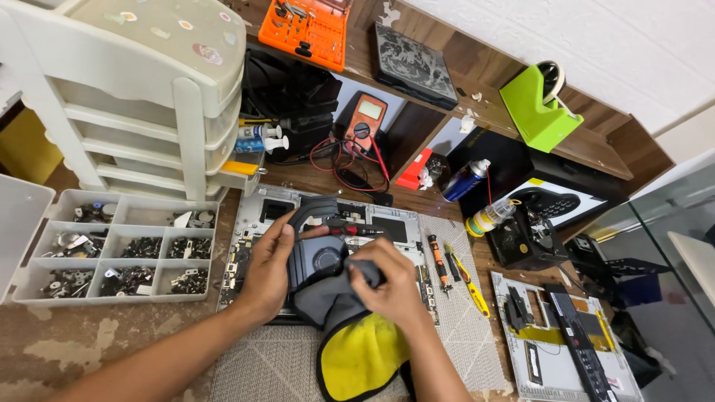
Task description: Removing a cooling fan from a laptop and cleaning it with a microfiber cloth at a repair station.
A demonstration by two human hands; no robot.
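left hand (267, 272) gripping fan (316, 257), right hand (391, 286) wiping, cloth (357, 346)

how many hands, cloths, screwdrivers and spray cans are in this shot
hands: 2, the left hand on the dark fan part and the right hand pressing the cloth
cloths: 1, the grey and yellow cloth
screwdrivers: 2, an orange one and a yellow one
spray cans: 1, blue
total: 6
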